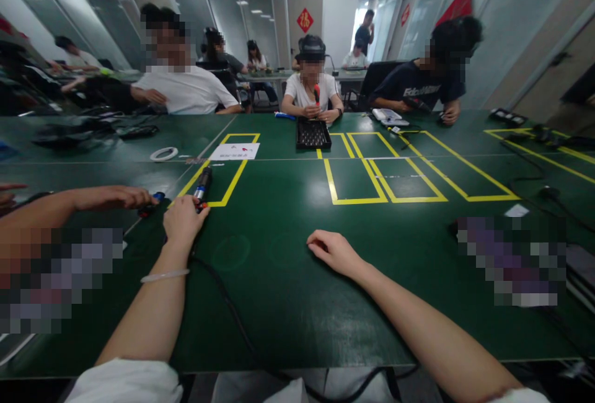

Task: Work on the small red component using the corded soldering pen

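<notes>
My left hand (183,218) is closed round the rear end of a corded electric screwdriver (202,185) that lies on the green table (288,291), its tip pointing away from me. A black cable (223,294) runs back from the tool under my left forearm. My right hand (333,251) rests on the table near the middle, fingers curled loosely, with nothing visible in it. A bracelet sits on my left wrist.
Another person's arm and hand (109,197) reach in from the left beside a small dark object (149,206). Yellow taped rectangles (385,173) mark the table. A black tray (313,133), a white paper (235,151) and a white ring (163,154) lie farther off. Several people sit opposite.
</notes>
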The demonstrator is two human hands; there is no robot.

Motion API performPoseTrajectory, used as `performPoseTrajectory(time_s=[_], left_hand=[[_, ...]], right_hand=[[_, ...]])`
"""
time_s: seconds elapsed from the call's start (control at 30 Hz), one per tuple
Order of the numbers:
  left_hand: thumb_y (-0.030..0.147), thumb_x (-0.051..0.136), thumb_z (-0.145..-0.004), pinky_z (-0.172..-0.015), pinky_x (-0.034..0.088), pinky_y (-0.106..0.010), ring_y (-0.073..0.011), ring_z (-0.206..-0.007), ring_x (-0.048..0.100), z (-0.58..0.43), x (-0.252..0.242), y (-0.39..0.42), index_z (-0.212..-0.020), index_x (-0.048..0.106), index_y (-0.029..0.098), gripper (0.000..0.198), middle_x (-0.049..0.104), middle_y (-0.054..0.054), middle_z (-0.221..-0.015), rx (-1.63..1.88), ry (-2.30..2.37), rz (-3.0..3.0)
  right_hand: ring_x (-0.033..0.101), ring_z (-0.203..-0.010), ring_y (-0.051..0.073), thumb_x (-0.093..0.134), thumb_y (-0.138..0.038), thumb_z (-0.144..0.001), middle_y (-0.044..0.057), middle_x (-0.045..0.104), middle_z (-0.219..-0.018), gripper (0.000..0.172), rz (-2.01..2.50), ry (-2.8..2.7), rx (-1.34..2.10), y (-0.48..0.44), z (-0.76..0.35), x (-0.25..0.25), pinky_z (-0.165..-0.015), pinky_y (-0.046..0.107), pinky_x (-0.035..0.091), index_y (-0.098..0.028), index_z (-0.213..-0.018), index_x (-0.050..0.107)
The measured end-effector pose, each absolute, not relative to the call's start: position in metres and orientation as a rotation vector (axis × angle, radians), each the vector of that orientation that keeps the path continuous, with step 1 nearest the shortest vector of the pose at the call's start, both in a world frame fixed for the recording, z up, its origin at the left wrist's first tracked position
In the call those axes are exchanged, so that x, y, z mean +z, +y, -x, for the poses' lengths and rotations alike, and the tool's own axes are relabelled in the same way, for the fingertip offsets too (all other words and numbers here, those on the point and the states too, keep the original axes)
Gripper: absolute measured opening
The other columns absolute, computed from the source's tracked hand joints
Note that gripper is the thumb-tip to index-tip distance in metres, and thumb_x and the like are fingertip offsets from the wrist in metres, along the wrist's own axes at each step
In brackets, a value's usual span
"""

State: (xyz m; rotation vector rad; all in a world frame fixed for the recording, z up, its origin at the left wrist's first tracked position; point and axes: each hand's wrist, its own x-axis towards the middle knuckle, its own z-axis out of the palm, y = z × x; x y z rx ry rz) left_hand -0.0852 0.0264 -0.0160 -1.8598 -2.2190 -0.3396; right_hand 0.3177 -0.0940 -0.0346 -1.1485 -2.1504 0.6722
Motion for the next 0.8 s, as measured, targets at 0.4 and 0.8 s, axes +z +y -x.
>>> performPoseTrajectory(time_s=[0.4, 0.8], left_hand=[[0.040, 0.040, -0.089, -0.088, 0.043, -0.041, -0.0309, -0.106, 0.055, 0.052, -0.004, 0.017, -0.103, 0.057, 0.014, 0.034, 0.059, -0.016, -0.116, -0.630, -2.090, 1.966], [0.038, 0.049, -0.091, -0.074, 0.047, -0.025, -0.0145, -0.081, 0.062, -0.107, -0.002, -0.062, -0.126, 0.054, 0.020, 0.040, 0.066, -0.003, -0.092, -0.716, -1.501, 3.629]], right_hand=[[0.058, -0.071, 0.014, 0.052, -0.019, -0.091, 0.001, 0.064, -0.081, 0.010, 1.157, -2.160, 0.686, -0.094, -0.316, -0.034, -0.066, 0.023, 0.040, -0.019, -0.089, 0.062], [0.054, -0.065, 0.012, 0.058, -0.021, -0.088, -0.003, 0.059, -0.079, 0.029, 1.072, -2.166, 0.731, -0.096, -0.314, -0.038, -0.064, 0.021, 0.040, -0.022, -0.117, 0.052]])
